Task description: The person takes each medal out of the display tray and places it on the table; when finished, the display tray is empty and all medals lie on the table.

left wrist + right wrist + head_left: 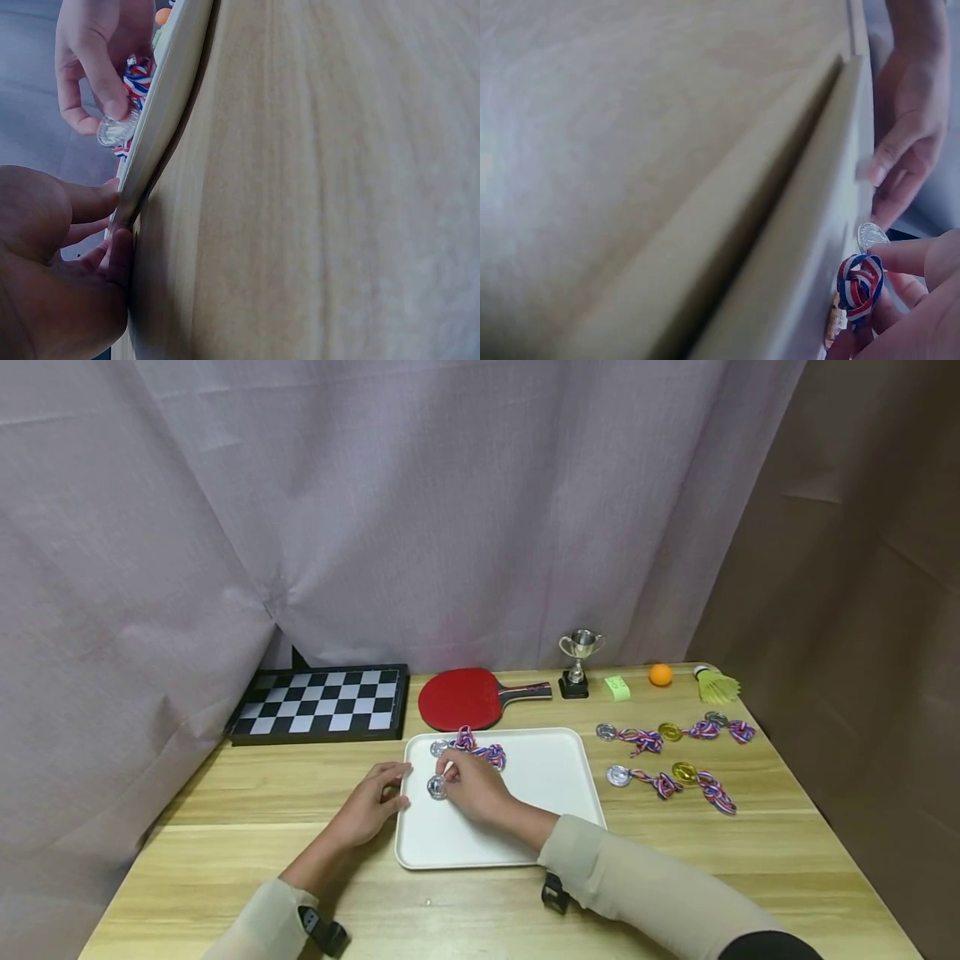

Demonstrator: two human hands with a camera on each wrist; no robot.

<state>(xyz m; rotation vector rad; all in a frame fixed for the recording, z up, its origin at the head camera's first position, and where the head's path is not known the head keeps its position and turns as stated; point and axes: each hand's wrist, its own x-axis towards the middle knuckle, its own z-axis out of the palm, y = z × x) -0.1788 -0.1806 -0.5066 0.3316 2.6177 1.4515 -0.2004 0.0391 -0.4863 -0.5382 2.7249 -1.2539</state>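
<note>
On the white tray, my right hand pinches a silver medal between thumb and fingers near the tray's left side. In the right wrist view, that medal has its striped red, white and blue ribbon bunched beside the fingers. Just beyond it, another silver medal with a bunched ribbon lies on the tray, partly behind the right hand. My left hand rests its fingertips and thumb tip against the tray's left rim, with the fingers loosely bent.
Right of the tray lie several medals, silver and gold among them. Along the back are a chessboard, a red table tennis bat, a trophy cup, a green note, an orange ball and a yellow shuttlecock.
</note>
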